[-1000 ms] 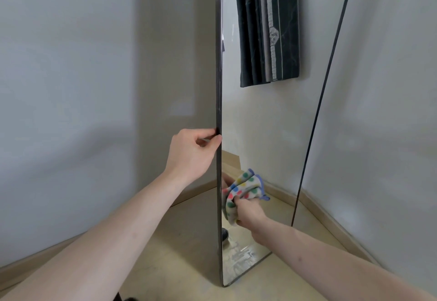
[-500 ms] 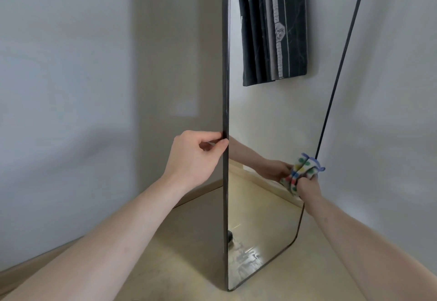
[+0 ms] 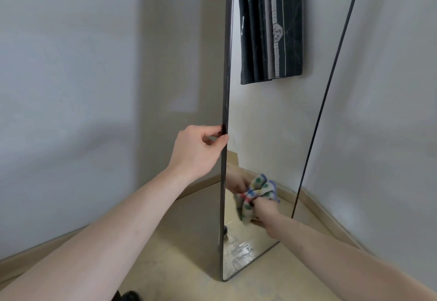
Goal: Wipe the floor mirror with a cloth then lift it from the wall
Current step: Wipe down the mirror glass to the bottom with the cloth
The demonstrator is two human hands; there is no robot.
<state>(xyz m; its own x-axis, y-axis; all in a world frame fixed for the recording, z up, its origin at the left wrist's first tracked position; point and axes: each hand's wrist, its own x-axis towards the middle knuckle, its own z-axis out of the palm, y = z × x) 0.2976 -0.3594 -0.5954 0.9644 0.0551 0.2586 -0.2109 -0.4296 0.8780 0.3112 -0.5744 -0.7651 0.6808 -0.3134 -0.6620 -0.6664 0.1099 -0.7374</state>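
One tall, dark-framed floor mirror [image 3: 264, 135] stands on the beige floor [image 3: 179, 265] in a wall corner. The left hand [image 3: 197, 152] pinches its near edge. The right hand [image 3: 266, 210] grips one dotted white cloth [image 3: 256, 190] against the lower glass. Bare floor lies left of the frame.

The left hand [image 3: 197, 151] pinches the dark near edge of the floor mirror [image 3: 267, 135] — thumb in front, fingers behind — while below and right of that grip the right hand [image 3: 266, 213] presses a bunched, dotted cloth [image 3: 256, 189] against the glass, above the mirror's bottom corner on the beige floor [image 3: 165, 272].
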